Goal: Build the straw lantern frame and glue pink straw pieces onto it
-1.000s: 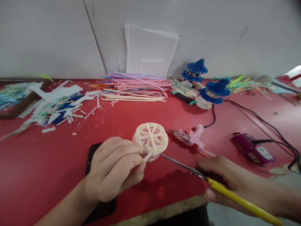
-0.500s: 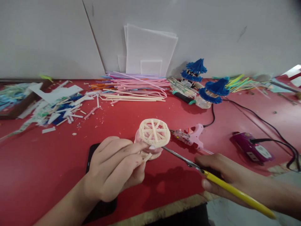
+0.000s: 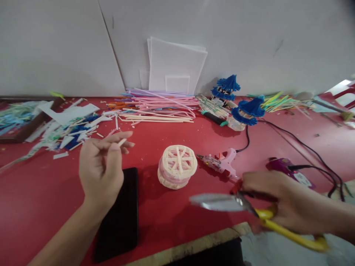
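Observation:
A small round cage-like piece (image 3: 177, 166), cream and pink with a spoked top, stands alone in the middle of the red table. Off to its left, my left hand (image 3: 104, 162) pinches a short cream stick piece (image 3: 121, 143) between thumb and finger, above a dark phone (image 3: 124, 214). My right hand (image 3: 285, 203) grips yellow-handled scissors (image 3: 222, 202) at the right, their blades pointing left and blurred by motion. Just right of the round piece lies a pink glue gun (image 3: 222, 162), touched by neither hand.
Pink, purple and cream sticks (image 3: 163, 105) lie along the wall beneath white sheets (image 3: 177, 62). Two blue-roofed models (image 3: 246, 111) stand at the back right. Scraps (image 3: 74, 127) cover the left. A purple power socket (image 3: 288, 170) with black cords sits at the right.
My left hand has let go of the round piece and moved left and up with the cream stick bit. The scissors have drawn back from the piece, which now stands on the table.

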`<state>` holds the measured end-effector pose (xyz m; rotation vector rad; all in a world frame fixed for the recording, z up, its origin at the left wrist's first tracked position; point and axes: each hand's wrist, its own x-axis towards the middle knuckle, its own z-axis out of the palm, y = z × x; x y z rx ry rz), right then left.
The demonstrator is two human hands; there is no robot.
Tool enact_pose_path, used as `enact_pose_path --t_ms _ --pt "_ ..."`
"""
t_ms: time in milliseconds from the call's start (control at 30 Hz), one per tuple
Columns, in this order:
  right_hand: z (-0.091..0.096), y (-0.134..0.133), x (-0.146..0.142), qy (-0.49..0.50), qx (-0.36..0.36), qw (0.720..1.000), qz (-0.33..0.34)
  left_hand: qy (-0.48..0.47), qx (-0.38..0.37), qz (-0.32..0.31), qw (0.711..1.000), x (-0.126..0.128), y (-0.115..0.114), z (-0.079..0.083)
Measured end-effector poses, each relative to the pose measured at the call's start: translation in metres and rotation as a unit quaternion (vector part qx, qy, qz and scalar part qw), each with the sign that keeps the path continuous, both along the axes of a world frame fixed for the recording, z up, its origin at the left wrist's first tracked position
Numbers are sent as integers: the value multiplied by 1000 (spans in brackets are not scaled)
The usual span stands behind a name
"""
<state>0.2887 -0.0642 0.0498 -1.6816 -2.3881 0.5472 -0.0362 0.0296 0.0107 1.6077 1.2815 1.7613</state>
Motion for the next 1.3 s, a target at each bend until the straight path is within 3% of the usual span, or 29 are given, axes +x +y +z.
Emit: enact_pose_path --t_ms 33,100,200,267,400,433,500,567,700,867,1000,1167,1267,1300 --pt "0 9 5 -3 11 1000 7 -68 -22 -9 997 -1 6 -3" --pt "-4 34 13 -45 56 996 -51 -164 -70 -26 984 -5 17 -8" --pt "-18 83 21 -146 109 977 -113 -201 -115 -36 972 -10 28 -17" --pt "-30 115 23 -157 101 978 -97 -181 -132 -30 974 -15 32 -21" --pt "-53 156 24 -147 68 986 -28 -32 -144 25 989 -36 39 -23" --pt "-57 161 25 -143 64 988 -13 59 -141 55 987 -43 40 -22" --pt "-65 168 30 -135 66 989 7 168 -134 105 971 -57 43 -20" --pt "-70 172 34 -128 75 989 16 293 -135 147 935 -70 47 -18" --pt "-67 174 35 -114 108 988 10 343 -148 143 917 -89 57 -20" --pt "-47 181 -4 -70 177 982 -21 344 -99 139 923 -108 70 -37" --pt "-35 212 -56 -38 164 986 9 342 -39 112 932 -109 73 -45" --pt "-38 252 -110 -40 94 993 55 334 1 79 939 -77 58 -38" --pt "-47 261 -127 -35 68 995 66 338 -3 30 941 -43 27 -26" --pt "-50 263 -130 -34 61 995 67 317 -28 -19 948 -31 13 -22"
